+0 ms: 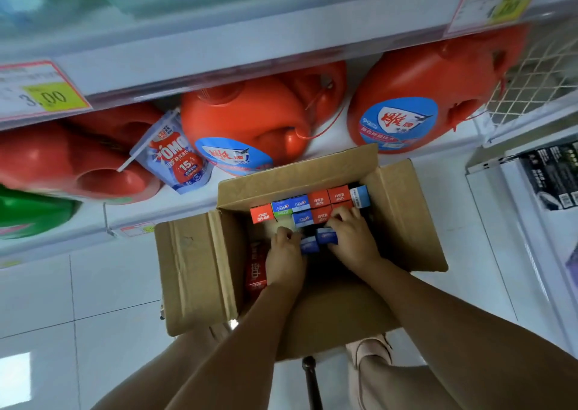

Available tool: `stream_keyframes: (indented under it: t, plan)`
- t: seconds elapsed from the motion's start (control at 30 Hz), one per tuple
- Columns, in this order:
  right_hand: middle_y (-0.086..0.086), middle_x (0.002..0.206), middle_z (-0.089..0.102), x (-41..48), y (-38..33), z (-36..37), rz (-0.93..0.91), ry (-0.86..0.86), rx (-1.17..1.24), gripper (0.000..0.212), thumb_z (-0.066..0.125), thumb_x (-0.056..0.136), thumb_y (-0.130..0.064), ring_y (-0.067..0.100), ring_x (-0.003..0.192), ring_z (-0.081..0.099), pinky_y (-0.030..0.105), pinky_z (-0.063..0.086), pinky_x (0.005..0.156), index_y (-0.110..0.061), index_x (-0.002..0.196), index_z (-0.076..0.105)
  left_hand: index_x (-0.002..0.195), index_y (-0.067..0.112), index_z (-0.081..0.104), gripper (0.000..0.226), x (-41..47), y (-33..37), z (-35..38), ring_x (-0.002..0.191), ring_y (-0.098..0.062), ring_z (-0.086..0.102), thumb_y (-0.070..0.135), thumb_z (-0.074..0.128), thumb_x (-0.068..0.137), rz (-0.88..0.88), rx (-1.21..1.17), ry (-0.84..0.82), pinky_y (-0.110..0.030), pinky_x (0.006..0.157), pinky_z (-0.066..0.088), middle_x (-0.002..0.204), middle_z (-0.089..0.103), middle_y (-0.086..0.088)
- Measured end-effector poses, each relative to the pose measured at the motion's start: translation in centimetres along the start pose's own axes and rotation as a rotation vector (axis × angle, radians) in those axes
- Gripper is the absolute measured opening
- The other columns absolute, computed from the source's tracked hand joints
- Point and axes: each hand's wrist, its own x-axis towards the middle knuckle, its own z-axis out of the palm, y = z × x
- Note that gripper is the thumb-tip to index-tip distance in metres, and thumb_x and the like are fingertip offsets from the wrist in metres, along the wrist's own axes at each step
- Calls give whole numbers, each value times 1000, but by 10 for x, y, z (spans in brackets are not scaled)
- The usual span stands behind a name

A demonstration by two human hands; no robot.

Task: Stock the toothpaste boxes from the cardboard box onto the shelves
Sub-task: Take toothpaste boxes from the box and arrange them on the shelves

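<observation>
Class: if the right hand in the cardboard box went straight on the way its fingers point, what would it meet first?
The right hand would most likely meet the upright red toothpaste boxes just ahead of it. It may already touch them, since depth is unclear.

We look down on a white lower shelf (438,165) that bears red detergent jugs (250,121) in a row. A blue-and-red refill pouch (178,156) leans among them, and a green jug (31,212) sits at the left. Below lies the white tiled floor (93,284). We cannot tell what the cardboard box (194,268) rests on.
</observation>
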Motion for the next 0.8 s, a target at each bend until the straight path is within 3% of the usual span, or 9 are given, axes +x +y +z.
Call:
stream_keyframes:
  t: [0.1,0.2,0.27,0.37,0.43,0.53,0.6,0.73,0.8]
  plan:
    - [4,110,55,-13,-10,-22,57,8,154,20,71,78,-15,22,106,49,28,41,88,-9,96,65,128,16,51,39,-16,-6,-18,119,-18,45,21,60,91,-2,-172,82,-25,95,40,133,43,-4]
    - [-7,99,57,-31,-25,-63,236,18,470,21,72,81,-20,10,95,54,15,38,75,-15,98,60,119,16,54,34,-38,-5,-53,105,-13,58,21,66,88,-73,-542,124,-19,84,44,115,61,2]
    - [-10,98,61,-42,-29,-90,371,14,697,23,71,83,-27,8,92,58,21,46,79,-22,102,58,113,16,54,29,-50,-3,-76,98,-9,63,24,66,88,-121,-730,167,-23,81,50,107,65,7]
    - [5,100,68,-60,-34,-131,470,153,1028,13,70,84,-20,21,97,65,36,51,87,-20,90,59,103,9,61,23,-68,1,-115,86,-4,68,27,65,89,-128,-925,320,-23,79,53,93,71,2]
    - [9,93,66,-74,-41,-161,492,259,1243,8,66,87,-13,25,95,65,32,54,80,-17,82,60,93,4,63,24,-83,12,-143,79,-5,68,28,62,91,-132,-1110,387,-23,76,55,87,72,-3]
    - [6,85,66,-100,-56,-206,465,362,1454,10,58,93,-17,12,75,67,20,54,59,-11,86,60,85,11,65,28,-103,25,-177,76,-12,68,34,53,96,-227,-1348,432,-28,71,56,85,71,-5]
    - [3,81,66,-116,-64,-228,466,386,1500,18,56,94,-26,6,64,66,20,53,54,-9,93,60,92,13,67,35,-117,34,-194,83,-23,69,44,49,95,-280,-1470,407,-38,81,56,93,72,-10]
    - [6,71,63,-143,-87,-262,489,405,1488,27,53,94,-35,9,46,59,16,45,42,-12,82,60,79,11,53,45,-162,57,-218,41,-16,59,44,31,101,-332,-1790,152,-20,42,50,49,61,-5]
    - [13,81,61,-153,-99,-277,489,364,1407,36,53,95,-39,17,52,55,15,42,42,-5,86,62,77,10,51,41,-189,69,-225,36,-17,56,40,35,100,-342,-1774,37,-20,39,48,44,57,-5]
